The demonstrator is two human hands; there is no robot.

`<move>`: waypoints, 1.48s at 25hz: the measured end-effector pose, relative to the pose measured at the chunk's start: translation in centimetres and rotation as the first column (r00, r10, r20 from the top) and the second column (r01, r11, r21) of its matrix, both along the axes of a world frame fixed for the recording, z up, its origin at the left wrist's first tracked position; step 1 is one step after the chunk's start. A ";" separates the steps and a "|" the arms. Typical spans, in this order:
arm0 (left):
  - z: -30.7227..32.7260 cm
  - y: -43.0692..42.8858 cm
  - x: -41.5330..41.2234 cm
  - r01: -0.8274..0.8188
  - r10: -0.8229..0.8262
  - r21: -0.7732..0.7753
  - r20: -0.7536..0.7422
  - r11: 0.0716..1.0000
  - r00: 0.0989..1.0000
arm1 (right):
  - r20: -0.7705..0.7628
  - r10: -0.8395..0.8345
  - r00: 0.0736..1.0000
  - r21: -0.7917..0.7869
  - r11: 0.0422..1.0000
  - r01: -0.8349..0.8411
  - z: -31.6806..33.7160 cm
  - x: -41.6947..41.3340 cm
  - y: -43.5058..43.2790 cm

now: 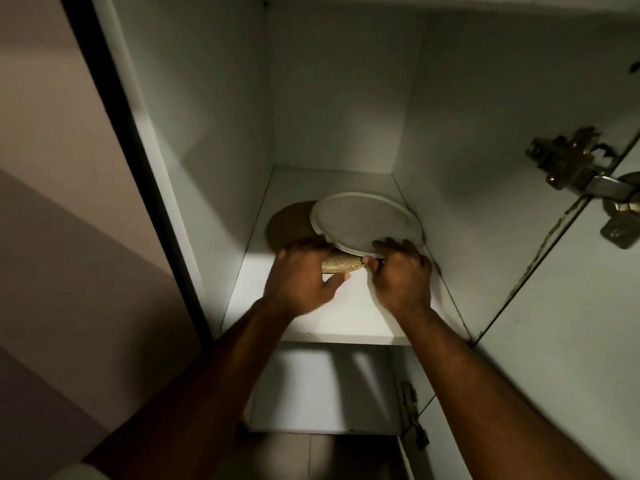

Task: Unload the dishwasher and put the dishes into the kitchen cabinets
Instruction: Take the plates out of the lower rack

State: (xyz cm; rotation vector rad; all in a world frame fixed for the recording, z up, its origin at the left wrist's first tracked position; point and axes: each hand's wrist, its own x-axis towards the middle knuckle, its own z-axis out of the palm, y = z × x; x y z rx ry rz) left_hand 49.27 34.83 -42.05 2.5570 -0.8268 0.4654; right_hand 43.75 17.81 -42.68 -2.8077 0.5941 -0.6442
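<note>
cabinet (214, 116): open, white inside, fills most of frame; dim, with a bright patch on the near shelf.
door (571, 323): swung open, right side of frame; not in the way.
shelf (346, 317): centre frame, carries the plates; bare strip in front, nearest the person.
step: judged as putting away, i.e. setting plates on the shelf. Dishwasher not in view, so overall progress can't be told.
white plate (363, 220): centre-right on shelf, near edge tilted up, far edge close to the right wall. It overlaps the speckled plate.
speckled plate (287, 225): brown, flat on shelf, left of and partly under the white plate. The lit rim between the hands is prob. the same plate, can't confirm.
right hand (401, 271): pinches the white plate's near rim, fingers on top, thumb under.
left hand (301, 275): blurred; fingers lie over the speckled rim, thumb spread out below. Can't tell if it grips.
next move: likely lower the white plate flat or square up the stack, then let go. Needs a slow set-down and watch the rim against the right wall.
hinge (581, 168): metal, upper right, well apart from the plates.
obstacles: side walls are tight; nothing else blocks.
</note>
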 end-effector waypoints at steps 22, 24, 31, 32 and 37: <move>0.7 -0.7 8.3 -0.228 0.335 0.340 -0.299 0.913 0.894 | -0.294 0.024 0.956 -0.050 0.998 -0.041 -0.9 8.2 -4.2; 0.7 -0.8 8.5 -0.248 0.359 0.351 -0.296 0.903 0.885 | -0.259 0.015 0.966 -0.061 0.998 -0.032 -0.6 8.3 -4.1; -0.3 -0.8 6.4 -0.213 0.192 0.135 0.157 0.968 0.969 | -0.118 0.202 0.972 -0.235 0.946 -0.225 -0.2 6.8 -3.1; -0.5 -0.8 6.6 -0.137 0.120 0.155 0.114 0.978 0.986 | -0.083 0.208 0.975 -0.191 0.957 -0.221 0.0 6.7 -2.8; -0.6 0.2 6.2 -0.196 0.088 0.312 0.328 0.930 0.941 | -0.187 0.133 0.973 -0.036 0.989 -0.142 -0.7 3.7 -1.2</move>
